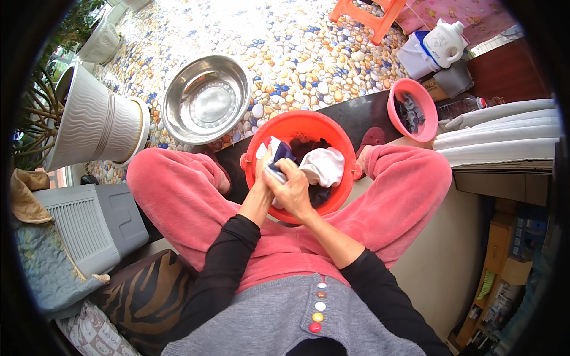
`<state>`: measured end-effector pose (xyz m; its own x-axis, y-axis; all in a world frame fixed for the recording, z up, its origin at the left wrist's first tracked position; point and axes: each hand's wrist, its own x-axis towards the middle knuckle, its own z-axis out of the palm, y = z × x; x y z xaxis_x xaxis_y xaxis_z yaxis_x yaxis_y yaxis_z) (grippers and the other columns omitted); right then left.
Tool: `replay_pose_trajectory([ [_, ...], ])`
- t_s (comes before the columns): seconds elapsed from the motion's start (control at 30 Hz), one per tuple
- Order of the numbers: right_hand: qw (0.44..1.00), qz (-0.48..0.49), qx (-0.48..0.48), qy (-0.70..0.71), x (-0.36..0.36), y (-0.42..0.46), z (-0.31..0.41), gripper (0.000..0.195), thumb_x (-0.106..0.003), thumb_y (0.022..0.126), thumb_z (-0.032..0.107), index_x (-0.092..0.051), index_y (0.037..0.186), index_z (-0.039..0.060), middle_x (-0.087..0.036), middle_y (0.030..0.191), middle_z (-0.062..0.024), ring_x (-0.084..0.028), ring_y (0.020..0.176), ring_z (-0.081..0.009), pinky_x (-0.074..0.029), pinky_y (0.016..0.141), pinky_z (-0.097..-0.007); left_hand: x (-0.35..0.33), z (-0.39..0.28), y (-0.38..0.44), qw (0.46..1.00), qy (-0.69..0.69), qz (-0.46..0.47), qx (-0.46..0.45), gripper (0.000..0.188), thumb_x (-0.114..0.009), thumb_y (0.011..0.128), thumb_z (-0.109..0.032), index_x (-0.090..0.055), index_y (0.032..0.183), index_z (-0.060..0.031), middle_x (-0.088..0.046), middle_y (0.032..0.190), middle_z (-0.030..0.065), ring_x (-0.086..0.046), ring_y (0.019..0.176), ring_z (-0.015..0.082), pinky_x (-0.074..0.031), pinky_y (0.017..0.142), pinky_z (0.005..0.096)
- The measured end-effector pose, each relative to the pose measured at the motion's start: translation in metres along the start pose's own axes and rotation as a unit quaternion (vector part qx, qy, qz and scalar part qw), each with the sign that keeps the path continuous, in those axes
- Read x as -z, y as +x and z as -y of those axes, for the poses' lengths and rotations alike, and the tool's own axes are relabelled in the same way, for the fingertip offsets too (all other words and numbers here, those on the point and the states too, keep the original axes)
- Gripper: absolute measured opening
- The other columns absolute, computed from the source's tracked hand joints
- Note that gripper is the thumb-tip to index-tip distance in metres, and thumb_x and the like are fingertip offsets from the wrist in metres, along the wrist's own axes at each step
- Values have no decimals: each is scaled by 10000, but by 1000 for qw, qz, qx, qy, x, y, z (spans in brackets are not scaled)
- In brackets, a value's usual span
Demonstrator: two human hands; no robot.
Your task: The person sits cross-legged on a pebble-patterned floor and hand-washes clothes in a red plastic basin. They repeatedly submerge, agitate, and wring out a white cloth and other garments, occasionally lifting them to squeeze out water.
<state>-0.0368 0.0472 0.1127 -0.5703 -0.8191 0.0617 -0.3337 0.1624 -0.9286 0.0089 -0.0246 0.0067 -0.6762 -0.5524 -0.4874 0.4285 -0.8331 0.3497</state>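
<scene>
Between my knees stands a red plastic bucket [307,120] with dark liquid and wet fabric inside. My left hand [263,180] grips a white and navy cloth [281,153] over the bucket's left part. Pressed against it from the right, my right hand [291,184] has its fingers closed on the same cloth. A bunched white cloth [324,167] lies in the bucket on the right, and dark fabric [319,196] shows below it. Part of the held cloth is hidden under my fingers.
A stainless steel basin [207,100] rests on the pebble-patterned floor, beside a white planter [98,118]. To the right are a pink basin [427,124] holding dark grey items, a white detergent jug [444,43] and white curtain fabric [498,129]. An orange plastic stool [378,22] stands farther off.
</scene>
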Motion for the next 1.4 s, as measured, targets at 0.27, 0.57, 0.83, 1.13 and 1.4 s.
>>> replay_pose_trajectory([
  [0.27,961,-131,-239,-48,25,50,-93,409,-616,917,410,-649,994,10,-695,966,-237,-653,918,-422,-483,825,-471,-42,22,-40,987,127,-77,55,242,-575,1002,-232,-605,1192,-86,-694,1025,57,-683,873,177,-566,750,322],
  [0.57,998,27,49,-24,5,2,-3,254,-670,874,212,-618,1045,30,-607,977,-176,-630,875,-365,-499,766,-432,11,-36,-8,979,-102,131,117,374,-511,1011,-464,-637,1059,-116,-666,1006,65,-664,898,230,-566,813,402],
  [0.83,978,-126,-100,-132,21,42,-72,265,-618,927,295,-621,1031,51,-631,997,-186,-629,885,-401,-481,768,-474,-49,22,-41,982,124,-112,88,304,-485,1048,-231,-539,1307,-81,-653,1155,68,-648,999,180,-543,855,322],
  [1.13,998,-29,-4,-57,-5,7,-19,288,-657,883,255,-620,1040,17,-587,1001,-192,-599,931,-381,-476,832,-449,12,-9,-2,997,-62,-35,25,264,-542,1022,-321,-628,1102,-84,-672,987,55,-651,784,194,-556,707,367],
  [1.4,978,-134,-144,-65,16,39,-91,214,-603,946,206,-615,954,-7,-612,872,-128,-593,789,-254,-473,725,-375,-47,20,-44,974,140,-109,143,246,-496,1028,-249,-592,1170,-73,-673,1023,62,-669,794,169,-557,635,310],
])
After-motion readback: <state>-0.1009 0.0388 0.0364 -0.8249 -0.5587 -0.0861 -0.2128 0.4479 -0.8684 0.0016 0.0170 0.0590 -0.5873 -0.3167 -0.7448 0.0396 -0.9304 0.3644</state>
